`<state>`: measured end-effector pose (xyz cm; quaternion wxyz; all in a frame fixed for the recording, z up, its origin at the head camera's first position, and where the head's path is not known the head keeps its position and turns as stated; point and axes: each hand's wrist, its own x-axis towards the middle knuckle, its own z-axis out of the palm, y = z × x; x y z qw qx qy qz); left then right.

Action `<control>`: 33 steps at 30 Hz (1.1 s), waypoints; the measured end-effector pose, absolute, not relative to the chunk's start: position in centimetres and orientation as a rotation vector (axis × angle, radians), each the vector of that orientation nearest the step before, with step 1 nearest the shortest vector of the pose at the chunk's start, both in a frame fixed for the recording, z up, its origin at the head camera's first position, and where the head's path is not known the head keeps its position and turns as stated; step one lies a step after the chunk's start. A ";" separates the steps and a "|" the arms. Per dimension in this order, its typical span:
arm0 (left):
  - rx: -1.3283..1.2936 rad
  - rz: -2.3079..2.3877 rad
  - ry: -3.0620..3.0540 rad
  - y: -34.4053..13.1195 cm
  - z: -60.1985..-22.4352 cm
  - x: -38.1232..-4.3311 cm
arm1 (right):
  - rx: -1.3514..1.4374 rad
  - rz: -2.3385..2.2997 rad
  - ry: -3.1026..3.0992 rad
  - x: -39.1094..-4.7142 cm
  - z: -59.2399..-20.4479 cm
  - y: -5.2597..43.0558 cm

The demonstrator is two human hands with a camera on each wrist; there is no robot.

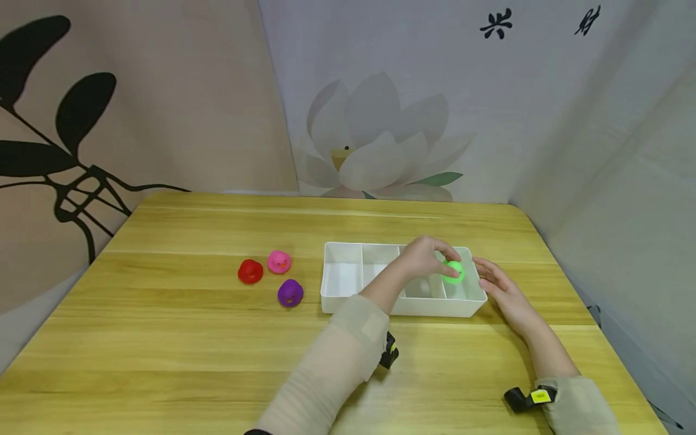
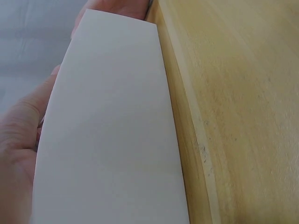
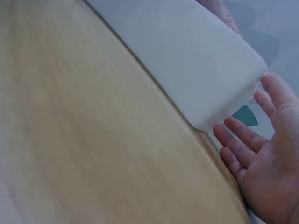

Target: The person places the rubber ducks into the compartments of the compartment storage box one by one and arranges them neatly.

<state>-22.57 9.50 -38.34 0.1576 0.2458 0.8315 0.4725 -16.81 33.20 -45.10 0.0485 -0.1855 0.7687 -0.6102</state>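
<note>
My left hand [image 1: 421,258] reaches over the white divided box [image 1: 435,308] and pinches a small green rubber duck [image 1: 454,275] between thumb and fingers, inside the rightmost compartment. Beside the box's right end is my right hand [image 1: 502,293], its fingers loosely spread and touching or very near that end wall. The right wrist view shows this hand [image 3: 268,170] at the box corner, holding nothing. In the left wrist view, the box's front wall [image 2: 107,116] hides the duck and most of the left hand [image 2: 21,135].
Left of the box, a red toy [image 1: 250,272], a pink rubber duck [image 1: 280,262] and a purple toy [image 1: 290,293] sit close together on the wooden table [image 1: 163,350]. Printed cloth [image 1: 380,36] hangs behind the table's far edge.
</note>
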 end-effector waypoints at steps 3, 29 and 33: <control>0.692 1.358 2.372 9.7 -38.4 -22.5 | -0.558 -1.854 2.347 -16.8 -45.1 33.2; 0.671 1.163 2.553 11.0 -39.4 -22.0 | -0.523 -1.848 2.352 -16.9 -44.8 33.1; 0.651 1.116 2.591 11.2 -39.3 -21.9 | -0.535 -1.852 2.349 -16.8 -44.6 33.1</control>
